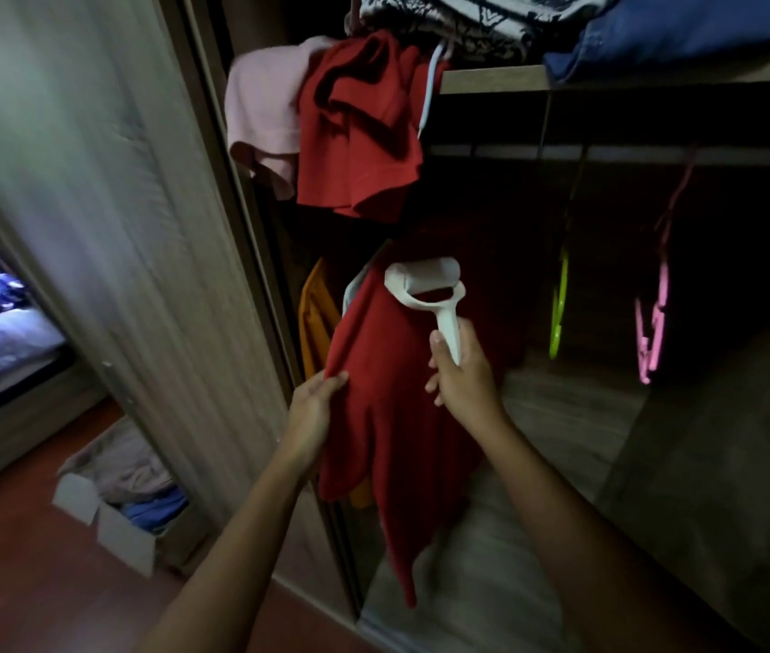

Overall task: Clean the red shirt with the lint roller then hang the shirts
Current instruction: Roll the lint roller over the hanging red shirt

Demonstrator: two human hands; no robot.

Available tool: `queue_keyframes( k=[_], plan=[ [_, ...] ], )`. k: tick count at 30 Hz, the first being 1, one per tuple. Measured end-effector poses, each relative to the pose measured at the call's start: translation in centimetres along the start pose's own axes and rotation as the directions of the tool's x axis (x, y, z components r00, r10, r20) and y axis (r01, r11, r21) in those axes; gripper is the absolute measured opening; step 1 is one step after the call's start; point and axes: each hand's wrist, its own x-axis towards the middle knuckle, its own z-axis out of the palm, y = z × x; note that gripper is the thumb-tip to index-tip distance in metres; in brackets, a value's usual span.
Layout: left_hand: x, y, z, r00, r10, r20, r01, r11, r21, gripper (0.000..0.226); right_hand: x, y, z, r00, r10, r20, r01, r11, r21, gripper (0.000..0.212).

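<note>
Red shirt [387, 417] edge pinched by left hand [310, 412]; right hand [460, 374] grips lint roller [430, 294], both hands raised.

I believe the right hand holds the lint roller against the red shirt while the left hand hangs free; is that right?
Not quite: the head view shows the left hand gripping the red shirt by its edge. The right hand does hold the lint roller against it.

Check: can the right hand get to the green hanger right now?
Probably yes: the green hanger hangs free just beyond the right hand, with nothing between them, though that hand is gripping the lint roller.
</note>
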Motion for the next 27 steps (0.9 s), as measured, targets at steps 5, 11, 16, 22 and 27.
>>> queue_keyframes(
  k=[5, 11, 16, 22, 27],
  plan=[
    [-1.3, 1.0, -1.6, 0.979, 0.202, -0.005, -0.200, 0.971, 0.128, 0.020, -2.0, 3.1, 1.3, 0.991, 0.024, 0.129, -0.026, 1.000, 0.017, 0.030],
    [-2.0, 2.1, -3.1, 0.905, 0.425, 0.010, -0.378, 0.793, 0.477, 0.021, -9.0, 11.0, 2.2, 0.928, 0.111, 0.357, -0.087, 0.993, -0.083, 0.009],
    [-2.5, 3.0, -2.9, 0.895, 0.445, 0.021, -0.375, 0.725, 0.578, 0.018, -10.5, 12.5, 1.7, 0.885, 0.162, 0.436, -0.133, 0.986, -0.098, 0.004],
    [-3.0, 3.6, -3.0, 0.902, 0.432, 0.022, -0.355, 0.711, 0.607, 0.017, -4.7, 7.2, 0.5, 0.985, 0.045, 0.165, -0.063, 0.993, 0.102, 0.011],
    [-3.2, 4.0, -2.6, 0.891, 0.452, 0.036, -0.351, 0.635, 0.688, 0.016, -1.7, 3.6, -0.5, 0.993, -0.050, 0.110, 0.026, 0.977, 0.211, 0.011]
  ],
)
